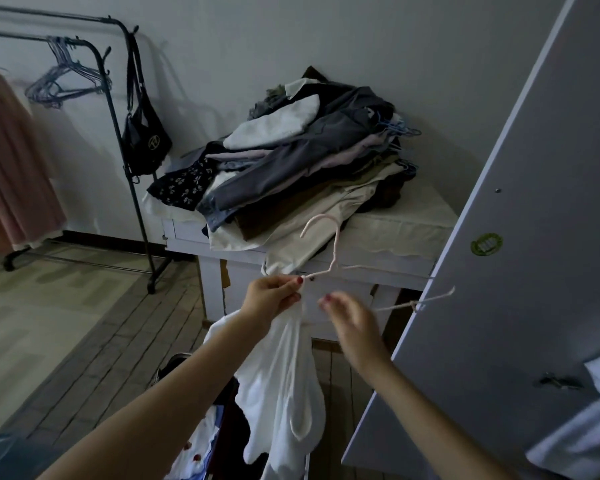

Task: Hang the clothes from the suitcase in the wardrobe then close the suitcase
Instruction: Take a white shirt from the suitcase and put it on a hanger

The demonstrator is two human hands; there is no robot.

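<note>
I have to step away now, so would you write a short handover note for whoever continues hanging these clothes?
Left hand: pinches the white garment together with one end of the pink hanger.
Right hand: open and blurred, beside the hanger, holding nothing.
The garment hangs from the left hand only; it is not spread across the hanger yet.
The wardrobe door stands open on the right.
More clothes lie in the suitcase below.
Left to do: finish this garment, hang it, empty the suitcase, close it.

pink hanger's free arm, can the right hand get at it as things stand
Probably yes. The right hand hovers open just beside the pink hanger, nothing lies between them, and the left hand holds the hanger with the white garment steady at the other end.
</note>
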